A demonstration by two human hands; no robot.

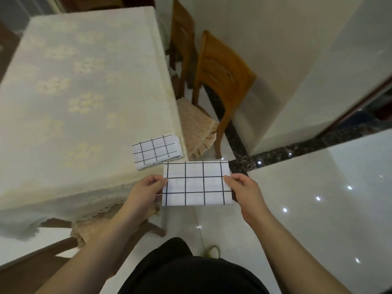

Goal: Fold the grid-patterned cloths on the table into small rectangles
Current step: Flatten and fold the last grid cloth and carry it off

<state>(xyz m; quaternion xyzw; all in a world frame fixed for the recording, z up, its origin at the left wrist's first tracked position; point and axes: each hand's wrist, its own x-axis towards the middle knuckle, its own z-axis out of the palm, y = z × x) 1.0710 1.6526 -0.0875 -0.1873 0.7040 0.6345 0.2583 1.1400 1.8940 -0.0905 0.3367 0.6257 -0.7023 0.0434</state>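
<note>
Folded white cloth with black grid lines point(196, 183) is held in the air just off the near right corner of the cream-clothed surface point(84, 92). Its long axis runs left to right between the hands. Left hand point(146, 192) pinches the left edge; right hand point(244, 190) pinches the right edge. A second folded grid cloth point(157, 151) lies on the surface corner, ahead and to the left, so the left hand is nearer to it.

Single view, head-mounted, wide-angle. Scene was viewed from above, angled forward and steeply down past the wearer's torso. Near range: both forearms were seen from close by, just below the lens. The counter point(84, 92) was placed upper left, the tiled floor point(318, 209) right. Straight edges were bowed toward the frame borders.
</note>
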